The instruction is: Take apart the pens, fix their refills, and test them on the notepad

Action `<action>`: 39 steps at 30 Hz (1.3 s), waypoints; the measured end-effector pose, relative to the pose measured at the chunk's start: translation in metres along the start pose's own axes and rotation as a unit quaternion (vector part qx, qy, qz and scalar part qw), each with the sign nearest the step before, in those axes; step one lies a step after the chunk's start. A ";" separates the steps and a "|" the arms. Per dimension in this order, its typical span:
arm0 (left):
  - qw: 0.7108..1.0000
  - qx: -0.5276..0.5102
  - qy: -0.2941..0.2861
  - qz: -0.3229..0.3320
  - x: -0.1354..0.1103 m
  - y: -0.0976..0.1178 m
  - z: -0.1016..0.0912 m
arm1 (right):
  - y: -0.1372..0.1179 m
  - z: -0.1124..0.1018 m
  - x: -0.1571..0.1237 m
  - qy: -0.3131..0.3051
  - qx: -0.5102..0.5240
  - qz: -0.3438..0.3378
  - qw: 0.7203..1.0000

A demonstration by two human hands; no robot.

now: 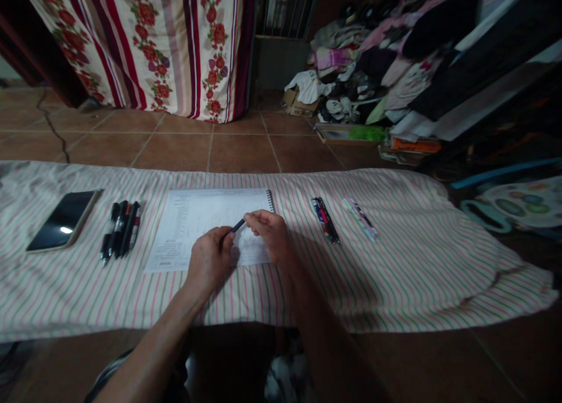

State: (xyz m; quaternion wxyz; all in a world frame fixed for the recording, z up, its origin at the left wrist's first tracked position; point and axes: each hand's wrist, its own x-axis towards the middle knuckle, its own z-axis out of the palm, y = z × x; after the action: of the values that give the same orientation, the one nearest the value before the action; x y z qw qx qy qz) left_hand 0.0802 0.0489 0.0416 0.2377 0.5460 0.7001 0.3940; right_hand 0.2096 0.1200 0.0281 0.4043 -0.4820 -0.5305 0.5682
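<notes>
My left hand [209,261] and my right hand [271,236] meet over a white spiral notebook [193,218] lying on a striped cloth [395,262]. Both hands are closed on a dark pen [237,226], held between them just above the page. The left fist grips its lower end, and the right fingertips pinch its upper end. The page carries faint printed lines and a table.
A phone [64,219] and several dark pens [120,230] lie left of the notebook. Two pens [325,219] and a patterned pen [360,218] lie to its right. Beyond are tiled floor, a floral curtain [149,45] and a clothes pile [377,57].
</notes>
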 end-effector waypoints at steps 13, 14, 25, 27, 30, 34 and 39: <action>0.996 0.009 -0.073 -0.050 0.001 0.002 -0.002 | -0.001 0.001 -0.001 -0.042 0.041 -0.005 0.998; 0.996 0.012 -0.073 -0.051 0.001 0.002 -0.002 | 0.000 0.001 0.000 -0.034 0.028 -0.006 0.999; 0.994 0.062 -0.074 -0.052 0.001 0.005 -0.003 | -0.004 -0.001 -0.003 -0.038 -0.003 -0.016 0.999; 0.994 0.067 -0.072 -0.052 0.001 0.005 -0.003 | -0.007 0.000 -0.005 -0.047 0.010 -0.006 0.999; 0.994 0.068 -0.072 -0.051 0.001 0.005 -0.003 | -0.008 0.000 -0.006 -0.039 0.014 0.011 0.999; 0.993 0.074 -0.071 -0.051 -0.001 0.005 -0.003 | -0.003 0.000 -0.003 -0.029 -0.011 0.003 1.000; 0.993 0.088 -0.068 -0.038 -0.001 0.004 -0.003 | 0.000 0.001 0.000 -0.028 -0.010 0.003 1.000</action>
State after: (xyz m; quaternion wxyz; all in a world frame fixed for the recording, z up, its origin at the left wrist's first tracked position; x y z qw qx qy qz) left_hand 0.0808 0.0471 0.0466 0.2509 0.5635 0.7342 0.2836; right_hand 0.2090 0.1202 0.0275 0.3828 -0.4717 -0.5455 0.5774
